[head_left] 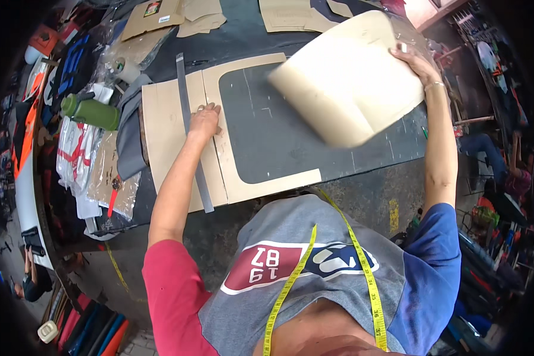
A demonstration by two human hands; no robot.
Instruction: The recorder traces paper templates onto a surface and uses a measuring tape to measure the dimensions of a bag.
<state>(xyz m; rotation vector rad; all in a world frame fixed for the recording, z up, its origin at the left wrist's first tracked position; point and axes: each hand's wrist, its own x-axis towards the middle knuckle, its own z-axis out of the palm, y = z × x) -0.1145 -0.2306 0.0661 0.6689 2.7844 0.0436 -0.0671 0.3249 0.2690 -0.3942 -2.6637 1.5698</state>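
My right hand (pixel 418 64) is raised at the right, gripping the edge of a large tan cardboard sheet (pixel 344 77). The sheet is bent into a curve, lifted over the table and blurred at its lower edge. Knuckles up, my left hand (pixel 204 121) rests on a flat cardboard pattern piece (pixel 243 187) beside a long grey ruler (pixel 201 178). Its fingers are curled together; whatever they may hold is hidden. The pattern piece has a wide rounded cutout with the dark tabletop (pixel 267 142) showing through, marked with chalk lines.
At the left are a green bottle (pixel 92 113), folded grey fabric (pixel 133 130), plastic-wrapped packages (pixel 74 151) and a red-handled tool (pixel 113 199). More cardboard pieces (pixel 284 15) lie along the far edge. A yellow tape measure (pixel 362 258) hangs around my neck. Another person (pixel 516 178) is at the far right.
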